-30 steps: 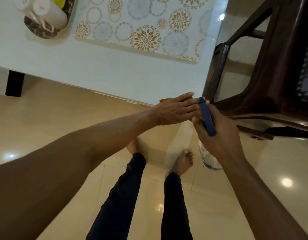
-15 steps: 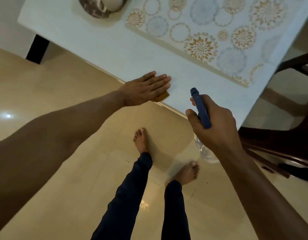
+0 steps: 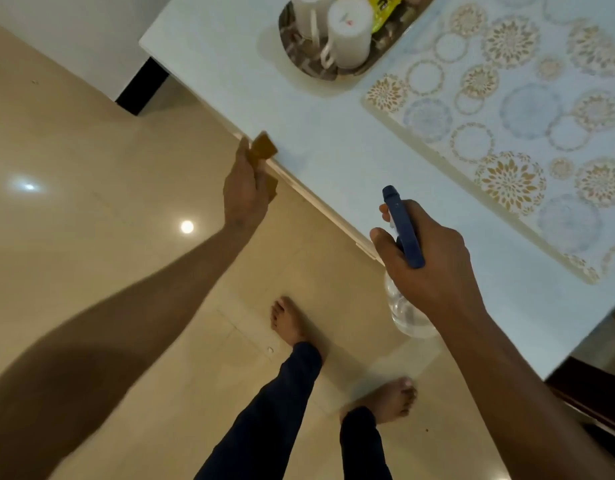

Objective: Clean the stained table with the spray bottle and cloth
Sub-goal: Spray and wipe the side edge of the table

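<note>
Both hands are loaded mid-clean: the left hand (image 3: 245,188) grips the cloth (image 3: 262,148) at the counter (image 3: 333,157) edge, the right hand (image 3: 427,258) holds the spray bottle (image 3: 403,228) aimed over it, so spraying the faint smudge near the cloth likely comes next.

Head view — steeply downward, near

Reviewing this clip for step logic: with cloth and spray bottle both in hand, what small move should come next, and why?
Probably bring the left hand back over the table: its brown cloth sits off the edge, while the right hand grips the spray bottle, nozzle towards the tabletop.
</note>
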